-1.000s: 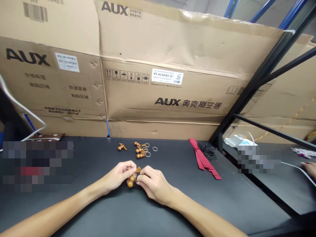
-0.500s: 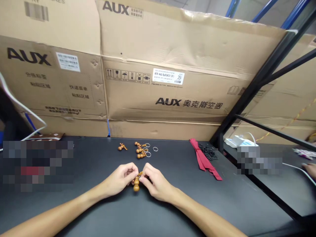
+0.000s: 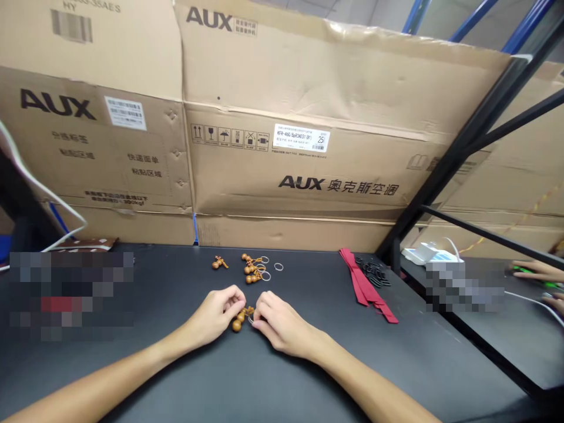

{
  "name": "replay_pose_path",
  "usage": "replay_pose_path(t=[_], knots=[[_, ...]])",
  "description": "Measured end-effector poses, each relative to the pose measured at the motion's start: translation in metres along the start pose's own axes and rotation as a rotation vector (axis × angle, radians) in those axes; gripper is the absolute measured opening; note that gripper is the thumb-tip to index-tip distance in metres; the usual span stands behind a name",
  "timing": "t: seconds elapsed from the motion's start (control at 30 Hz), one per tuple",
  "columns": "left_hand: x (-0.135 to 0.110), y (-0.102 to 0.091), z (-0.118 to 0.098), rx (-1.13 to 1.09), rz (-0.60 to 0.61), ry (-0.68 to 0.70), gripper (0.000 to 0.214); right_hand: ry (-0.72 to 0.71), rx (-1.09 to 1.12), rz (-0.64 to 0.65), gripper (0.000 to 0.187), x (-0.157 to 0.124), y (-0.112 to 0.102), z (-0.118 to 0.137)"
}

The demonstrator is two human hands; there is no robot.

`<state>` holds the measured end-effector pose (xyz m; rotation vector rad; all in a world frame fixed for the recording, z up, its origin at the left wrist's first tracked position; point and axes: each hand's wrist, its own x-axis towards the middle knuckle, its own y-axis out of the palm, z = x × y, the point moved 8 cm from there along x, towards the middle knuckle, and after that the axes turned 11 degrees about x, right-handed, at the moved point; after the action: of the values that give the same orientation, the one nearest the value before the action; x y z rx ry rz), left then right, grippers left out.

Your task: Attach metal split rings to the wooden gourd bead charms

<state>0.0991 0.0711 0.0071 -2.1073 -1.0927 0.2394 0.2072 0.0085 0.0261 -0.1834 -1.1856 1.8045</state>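
My left hand [image 3: 217, 316] and my right hand [image 3: 278, 322] meet low over the black table [image 3: 308, 364], both pinched on one small brown wooden gourd charm [image 3: 238, 321]. The left fingers hold its cord end. A thin metal ring at the charm's right side sits in the right fingertips. Further back lie a single gourd charm [image 3: 217, 262], a small cluster of gourd charms with rings [image 3: 252, 269] and a loose metal ring [image 3: 278, 267].
Red ribbons [image 3: 366, 286] and a pile of black clips [image 3: 373, 271] lie to the right. Big AUX cardboard boxes [image 3: 299, 147] wall off the back. A black shelf post [image 3: 467, 135] rises at right. Another person's hands [image 3: 540, 271] work at the neighbouring table.
The gourd charm has swung from hanging straight down to lying tilted to the left between my fingers. Another person's hand has come further into view at the right.
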Motion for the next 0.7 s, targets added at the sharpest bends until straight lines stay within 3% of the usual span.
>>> replay_pose_path(t=[0.2, 0.37, 0.47, 0.57, 0.7], knots=[[0.000, -0.008, -0.002, 0.115, -0.037, 0.020, 0.021, 0.057, -0.071, -0.057, 0.011, 0.000, -0.006, -0.014], [-0.005, -0.010, -0.020, 0.332, -0.065, 0.194, 0.037, 0.093, -0.086, -0.118, 0.011, -0.001, -0.015, -0.028], [-0.006, -0.004, -0.024, 0.477, -0.065, 0.262, 0.029, 0.085, -0.090, -0.132, 0.009, 0.000, -0.014, -0.032], [-0.003, -0.006, -0.017, 0.625, -0.107, 0.250, 0.018, 0.123, -0.129, -0.181, 0.009, 0.001, -0.014, -0.040], [0.005, -0.019, -0.002, 0.735, -0.156, 0.187, 0.022, 0.211, -0.171, -0.261, 0.008, -0.002, -0.026, -0.053]])
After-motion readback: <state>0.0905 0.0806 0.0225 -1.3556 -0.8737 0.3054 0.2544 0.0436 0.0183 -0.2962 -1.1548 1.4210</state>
